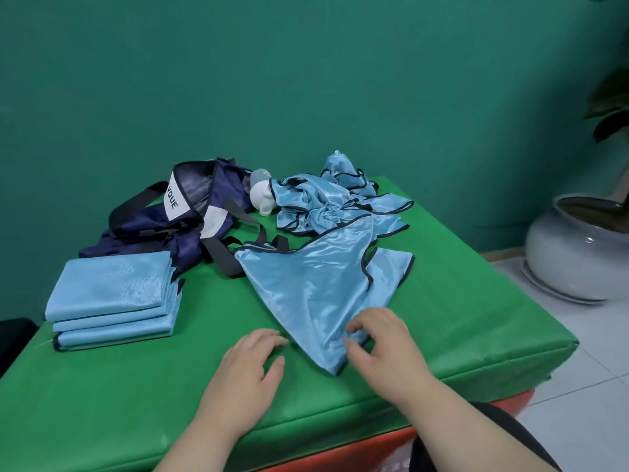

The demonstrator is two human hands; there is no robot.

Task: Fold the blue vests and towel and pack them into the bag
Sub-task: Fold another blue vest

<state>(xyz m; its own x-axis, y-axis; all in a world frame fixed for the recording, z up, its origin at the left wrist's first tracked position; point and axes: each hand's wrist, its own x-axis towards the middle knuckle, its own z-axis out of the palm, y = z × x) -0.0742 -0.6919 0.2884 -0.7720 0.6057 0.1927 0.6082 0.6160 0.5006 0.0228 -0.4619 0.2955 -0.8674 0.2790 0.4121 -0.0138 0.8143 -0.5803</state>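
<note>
Right hand in pinch on vest

- the green table lies bare across its near left, in front of the folded stack.
- the navy bag and its straps fill the far left.
- a crumpled vest heap blocks the far middle.
- the spread vest covers the centre.
- a bare strip runs along the right edge.

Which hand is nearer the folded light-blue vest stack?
Left. The left hand is right of the folded light-blue vest stack; the right hand, farther right, grips the spread blue vest.
</note>
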